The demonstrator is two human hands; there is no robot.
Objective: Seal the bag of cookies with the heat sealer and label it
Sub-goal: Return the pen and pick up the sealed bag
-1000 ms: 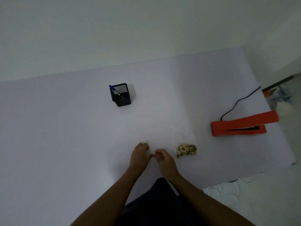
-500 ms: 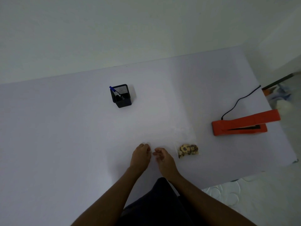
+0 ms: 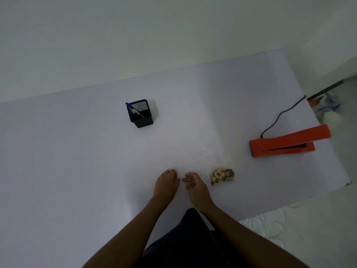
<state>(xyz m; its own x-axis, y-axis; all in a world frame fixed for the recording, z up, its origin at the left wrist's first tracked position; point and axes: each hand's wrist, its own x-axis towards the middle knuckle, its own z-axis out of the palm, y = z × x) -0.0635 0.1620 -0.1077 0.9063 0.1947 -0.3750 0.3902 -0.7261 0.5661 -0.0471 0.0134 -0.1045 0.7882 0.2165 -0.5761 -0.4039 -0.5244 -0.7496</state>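
Note:
The clear bag of cookies (image 3: 222,176) lies flat on the white table (image 3: 77,161), its empty upper part reaching away from me. My right hand (image 3: 196,184) rests just left of the bag, fingers loosely curled and apart, touching nothing I can make out. My left hand (image 3: 167,180) is beside it with its fingers curled down over a small white slip (image 3: 173,169), of which only a faint corner shows. The orange heat sealer (image 3: 286,142) sits at the right with its jaw raised, well clear of both hands.
A black mesh pen holder (image 3: 141,114) with a blue pen stands at the back centre. The sealer's black cord (image 3: 280,118) runs off the table's right edge. The table's front-right corner (image 3: 347,180) is close to the sealer. My dark clothing fills the bottom of the view.
The fingertips of my two hands touched a second ago; they have drawn a little apart. Bag, sealer and pen holder have not moved.

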